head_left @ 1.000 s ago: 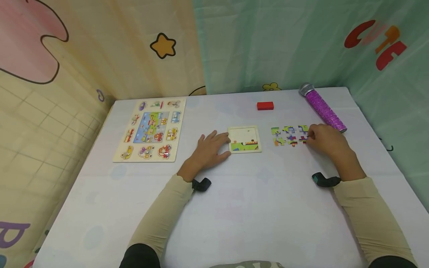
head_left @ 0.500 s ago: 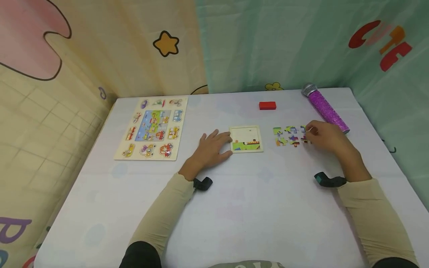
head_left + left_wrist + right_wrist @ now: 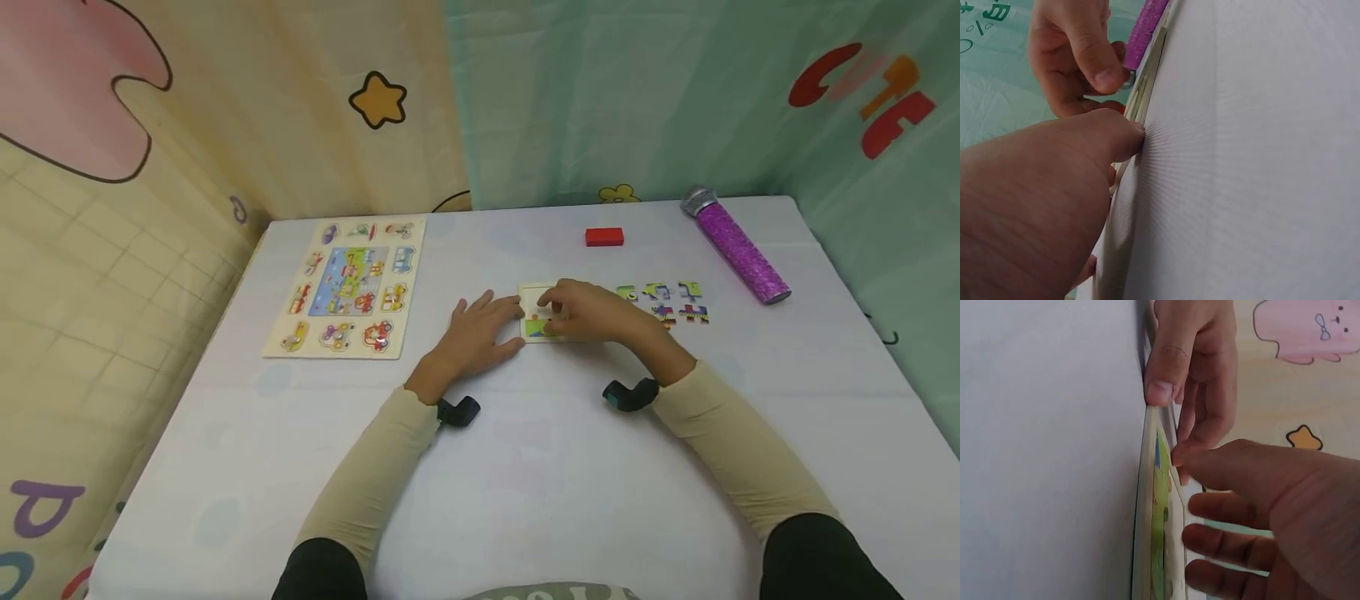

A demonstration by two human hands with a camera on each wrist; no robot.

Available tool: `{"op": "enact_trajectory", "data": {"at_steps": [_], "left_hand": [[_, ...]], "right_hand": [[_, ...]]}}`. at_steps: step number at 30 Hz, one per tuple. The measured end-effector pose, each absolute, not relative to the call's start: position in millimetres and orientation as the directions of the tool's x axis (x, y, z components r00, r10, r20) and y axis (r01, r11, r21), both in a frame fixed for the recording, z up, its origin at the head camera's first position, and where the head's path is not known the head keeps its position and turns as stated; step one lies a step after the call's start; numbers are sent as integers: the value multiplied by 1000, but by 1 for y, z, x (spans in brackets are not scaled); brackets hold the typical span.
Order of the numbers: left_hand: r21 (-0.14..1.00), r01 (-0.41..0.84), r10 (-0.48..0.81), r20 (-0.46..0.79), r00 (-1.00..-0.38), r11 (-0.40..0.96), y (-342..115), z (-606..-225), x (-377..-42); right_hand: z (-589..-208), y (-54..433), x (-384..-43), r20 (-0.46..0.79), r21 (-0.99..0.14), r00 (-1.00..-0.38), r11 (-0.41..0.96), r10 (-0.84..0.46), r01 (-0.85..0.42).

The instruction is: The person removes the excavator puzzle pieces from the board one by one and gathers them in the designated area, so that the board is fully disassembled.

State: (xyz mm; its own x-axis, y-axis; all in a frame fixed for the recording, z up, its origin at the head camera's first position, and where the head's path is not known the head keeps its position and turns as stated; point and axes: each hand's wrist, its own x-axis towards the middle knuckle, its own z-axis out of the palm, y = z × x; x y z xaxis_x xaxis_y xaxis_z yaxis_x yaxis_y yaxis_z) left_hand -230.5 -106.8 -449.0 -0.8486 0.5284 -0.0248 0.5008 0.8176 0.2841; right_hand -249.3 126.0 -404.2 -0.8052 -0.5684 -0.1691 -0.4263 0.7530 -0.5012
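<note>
The person's left hand (image 3: pixel 480 333) lies flat with fingers spread beside a small puzzle frame (image 3: pixel 531 337), thumb and fingertips at its left edge. In the right wrist view, the left thumb presses the corner of that frame (image 3: pixel 1147 550). Over the frame, the right hand (image 3: pixel 588 315) is curled in a pinch, a pale sliver of a puzzle piece (image 3: pixel 553 313) showing between thumb and index finger. Inside the frame is a green picture strip (image 3: pixel 1159 544). Loose puzzle pieces (image 3: pixel 690 290) lie in two rows to the right, one hidden by the right wrist.
A large wooden picture board (image 3: pixel 341 346) lies at the left. Behind the frame are a red block (image 3: pixel 604 237) and, farther right, a purple glitter microphone (image 3: pixel 742 252). Printed curtains (image 3: pixel 600 100) hang along the table's back and sides.
The right hand has lifted from the right end of the loose pieces, a pale-edged piece in its pinch, and moved left over the frame. The left hand stays at the frame's edge.
</note>
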Motion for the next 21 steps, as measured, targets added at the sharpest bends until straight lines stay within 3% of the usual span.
{"op": "enact_trajectory", "data": {"at_steps": [5,14,21], "left_hand": [[279,505,532,-24,-847,817,-106,-449,-231],[291,502,532,-27,-847,814,-107,-446,-231],[294,496,525,-25,-851,817,-106,-447,-229]], "right_hand": [[-407,114,-248,-215,-443,-797,784,-564,-435],[-419,120,-255,-187,-599,-781,700,-595,-390],[-421,122,-255,-136,-638,-777,654,-615,-407]]}}
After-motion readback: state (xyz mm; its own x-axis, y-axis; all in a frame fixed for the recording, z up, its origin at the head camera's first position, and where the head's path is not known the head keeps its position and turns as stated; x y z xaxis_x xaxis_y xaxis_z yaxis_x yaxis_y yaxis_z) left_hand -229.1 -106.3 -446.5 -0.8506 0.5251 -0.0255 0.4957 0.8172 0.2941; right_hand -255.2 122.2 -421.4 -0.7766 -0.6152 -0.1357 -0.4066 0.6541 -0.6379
